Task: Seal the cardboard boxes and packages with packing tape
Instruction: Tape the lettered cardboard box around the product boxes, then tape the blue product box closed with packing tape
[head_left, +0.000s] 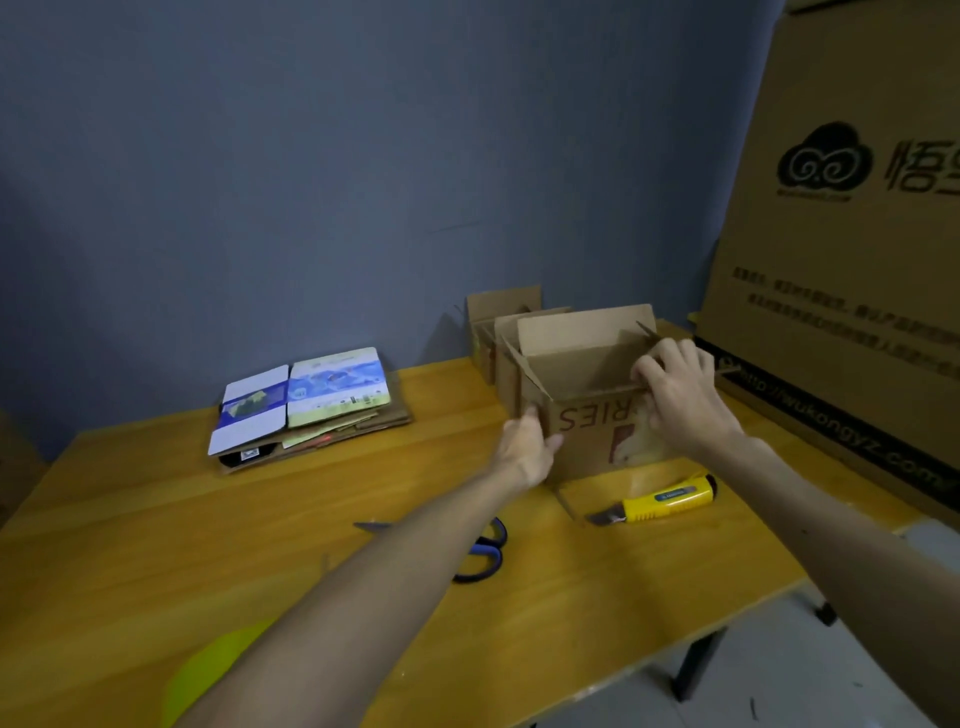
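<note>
left hand (530, 449) gripping box (587, 436) at near-left corner | right hand (680, 397) curled over right rim | box right of centre, top open, untaped | risk: flaps (582, 325) springing back if released; knife (660, 501) just below box, blade seemingly out, near wrists; no tape seen

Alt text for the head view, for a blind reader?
A person holds an open cardboard box on a table: the left hand grips its near-left corner, the right hand its right rim. A yellow utility knife and blue scissors lie nearby.
</note>
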